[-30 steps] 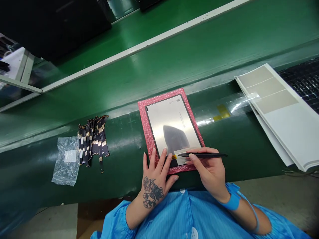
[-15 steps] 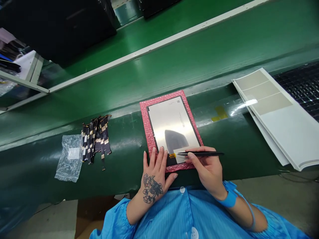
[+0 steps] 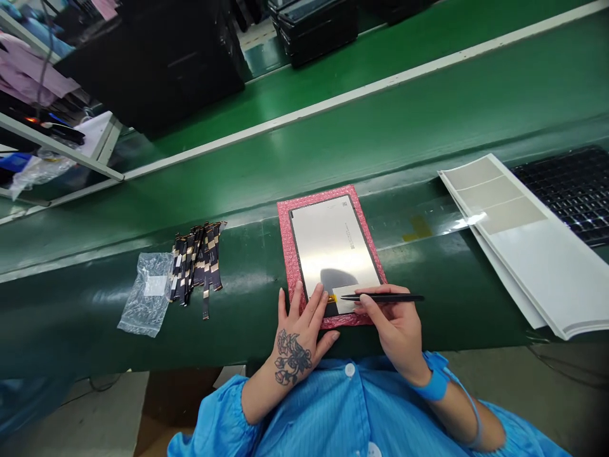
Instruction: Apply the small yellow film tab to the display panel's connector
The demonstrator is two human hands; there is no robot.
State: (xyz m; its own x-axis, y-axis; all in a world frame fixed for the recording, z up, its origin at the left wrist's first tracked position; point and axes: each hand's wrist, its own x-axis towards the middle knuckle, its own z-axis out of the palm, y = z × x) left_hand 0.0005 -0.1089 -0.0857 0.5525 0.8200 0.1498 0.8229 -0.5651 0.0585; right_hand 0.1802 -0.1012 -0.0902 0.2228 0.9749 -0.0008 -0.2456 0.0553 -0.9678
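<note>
A flat display panel [image 3: 328, 244] with a silvery back lies on a pink bubble-wrap sheet [image 3: 287, 244] in front of me. My left hand [image 3: 299, 336] rests on the panel's lower left corner, fingers spread. Black tweezers [image 3: 394, 297] are held in my right hand [image 3: 392, 327], with their tips over a pale sticker [image 3: 345, 303] at the panel's bottom edge. A small yellow strip [image 3: 332, 299] shows between my left fingertips and the tweezer tips.
Several dark flex cables [image 3: 197, 263] lie at the left beside a clear plastic bag [image 3: 147, 295]. White sheets [image 3: 542, 254] and a black tray [image 3: 571, 190] are at the right. Black boxes [image 3: 314, 28] stand at the back.
The view has shifted, so more of the far area shows. My left hand stays on the panel; the tweezers remain over the sticker, with barely any movement.
</note>
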